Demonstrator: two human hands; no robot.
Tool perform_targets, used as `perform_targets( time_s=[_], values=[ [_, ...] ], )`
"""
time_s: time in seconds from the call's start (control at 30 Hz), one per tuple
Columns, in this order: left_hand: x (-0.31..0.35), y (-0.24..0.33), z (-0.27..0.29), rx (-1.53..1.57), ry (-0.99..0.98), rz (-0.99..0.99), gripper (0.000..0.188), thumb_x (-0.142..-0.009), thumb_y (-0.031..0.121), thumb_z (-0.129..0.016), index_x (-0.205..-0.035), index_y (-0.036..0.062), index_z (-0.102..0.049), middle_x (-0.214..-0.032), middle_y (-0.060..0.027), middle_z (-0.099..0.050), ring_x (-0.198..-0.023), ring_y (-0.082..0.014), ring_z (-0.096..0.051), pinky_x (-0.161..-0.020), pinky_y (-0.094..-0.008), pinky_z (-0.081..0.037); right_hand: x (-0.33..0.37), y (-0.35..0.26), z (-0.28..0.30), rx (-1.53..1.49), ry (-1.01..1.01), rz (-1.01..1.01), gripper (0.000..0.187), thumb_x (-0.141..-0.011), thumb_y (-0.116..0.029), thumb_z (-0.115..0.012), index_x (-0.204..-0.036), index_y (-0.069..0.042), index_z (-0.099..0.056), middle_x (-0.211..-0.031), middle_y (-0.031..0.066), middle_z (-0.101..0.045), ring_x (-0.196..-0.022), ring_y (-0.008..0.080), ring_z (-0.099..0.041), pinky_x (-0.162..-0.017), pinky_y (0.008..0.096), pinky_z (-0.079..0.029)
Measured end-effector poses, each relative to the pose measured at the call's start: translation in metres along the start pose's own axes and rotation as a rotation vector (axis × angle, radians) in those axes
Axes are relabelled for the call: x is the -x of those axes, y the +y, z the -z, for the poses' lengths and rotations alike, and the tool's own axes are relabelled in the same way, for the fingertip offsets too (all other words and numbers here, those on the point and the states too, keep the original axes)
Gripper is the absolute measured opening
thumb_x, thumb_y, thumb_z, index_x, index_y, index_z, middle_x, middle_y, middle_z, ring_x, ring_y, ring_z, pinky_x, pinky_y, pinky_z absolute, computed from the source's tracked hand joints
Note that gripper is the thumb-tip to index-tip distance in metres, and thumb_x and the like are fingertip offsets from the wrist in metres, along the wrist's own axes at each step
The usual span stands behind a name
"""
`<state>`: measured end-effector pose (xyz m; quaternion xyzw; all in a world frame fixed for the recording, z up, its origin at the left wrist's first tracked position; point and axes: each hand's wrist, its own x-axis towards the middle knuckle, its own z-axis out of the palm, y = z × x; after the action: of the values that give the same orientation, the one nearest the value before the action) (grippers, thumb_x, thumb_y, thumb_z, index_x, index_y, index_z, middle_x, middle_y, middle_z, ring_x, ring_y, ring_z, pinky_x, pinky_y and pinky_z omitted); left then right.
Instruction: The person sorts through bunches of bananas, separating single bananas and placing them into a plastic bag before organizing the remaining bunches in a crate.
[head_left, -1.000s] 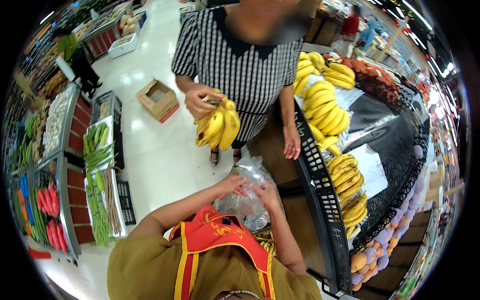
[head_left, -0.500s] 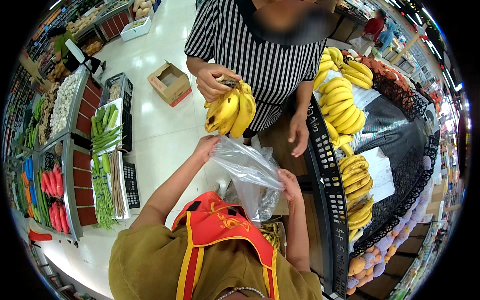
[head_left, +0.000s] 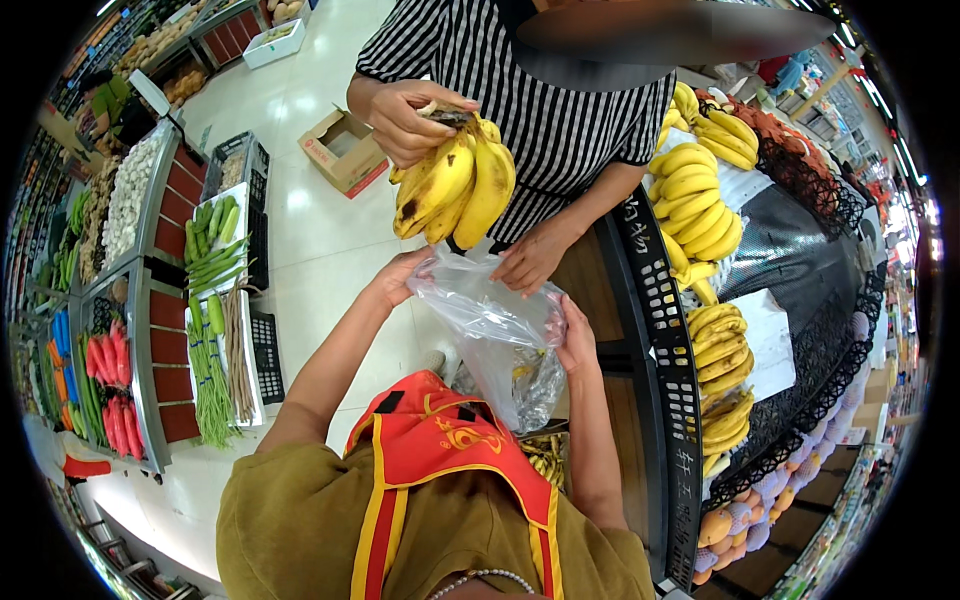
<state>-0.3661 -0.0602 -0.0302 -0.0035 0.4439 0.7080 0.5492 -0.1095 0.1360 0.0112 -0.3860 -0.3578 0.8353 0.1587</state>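
Between my two hands a clear plastic bag (head_left: 478, 310) is stretched, its mouth facing up. My left hand (head_left: 402, 276) grips the bag's left edge, and my right hand (head_left: 575, 337) pinches its right edge. Just above the opening hangs a bunch of spotted yellow bananas (head_left: 455, 192), held by the stems in the hand (head_left: 410, 122) of a person in a black-and-white striped top. That person's other hand (head_left: 532, 256) reaches to the far rim of the bag. The bananas are outside the bag.
On the right, a black-edged display stand (head_left: 672, 330) bears several banana bunches (head_left: 695, 205) and wrapped fruit (head_left: 745, 515). Vegetable shelves (head_left: 172, 300) line the left. An open cardboard box (head_left: 343, 150) lies on the floor. Below the bag, a container holds more bananas (head_left: 545, 458).
The other person's free hand has moved left from beside the stand to the bag's rim. The bag mouth has opened wider, and the bananas now appear slightly higher and larger.
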Motion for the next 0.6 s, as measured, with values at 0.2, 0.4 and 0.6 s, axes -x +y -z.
perform_targets(
  time_s=[0.2,0.4,0.6],
  values=[
    [0.022,0.024,-0.003,-0.592,0.189,-0.083,0.018,-0.084,0.023,-0.06,-0.09,0.0061,-0.06,-0.075,0.0009,-0.058,-0.06,-0.0079,-0.052,-0.056,-0.022,-0.045,-0.003,-0.001,-0.009,-0.118,-0.091,-0.04,0.034,-0.093,-0.029,-0.047,-0.113,-0.002,-0.056,-0.083,0.0019,-0.058,-0.061,0.0077,-0.046,-0.05,0.0207,-0.037],
    [0.029,0.023,0.005,-0.821,0.311,-0.005,0.021,-0.089,0.026,-0.051,-0.09,0.0067,-0.058,-0.072,-0.001,-0.058,-0.063,-0.011,-0.057,-0.062,-0.0238,-0.05,-0.002,-0.005,-0.027,-0.141,-0.131,-0.067,0.032,-0.094,-0.029,-0.046,-0.11,-0.004,-0.056,-0.076,-0.0002,-0.054,-0.055,0.0072,-0.044,-0.046,0.02,-0.035],
    [0.029,0.032,-0.018,-0.02,0.117,0.069,0.022,-0.092,0.022,-0.046,-0.094,0.0027,-0.056,-0.079,-0.0026,-0.059,-0.07,-0.0125,-0.059,-0.063,-0.0225,-0.051,-0.001,-0.017,-0.042,-0.223,-0.05,-0.046,0.024,-0.094,-0.029,-0.045,-0.099,-0.008,-0.056,-0.068,-0.0027,-0.05,-0.048,0.0052,-0.041,-0.041,0.018,-0.032]
  ],
)
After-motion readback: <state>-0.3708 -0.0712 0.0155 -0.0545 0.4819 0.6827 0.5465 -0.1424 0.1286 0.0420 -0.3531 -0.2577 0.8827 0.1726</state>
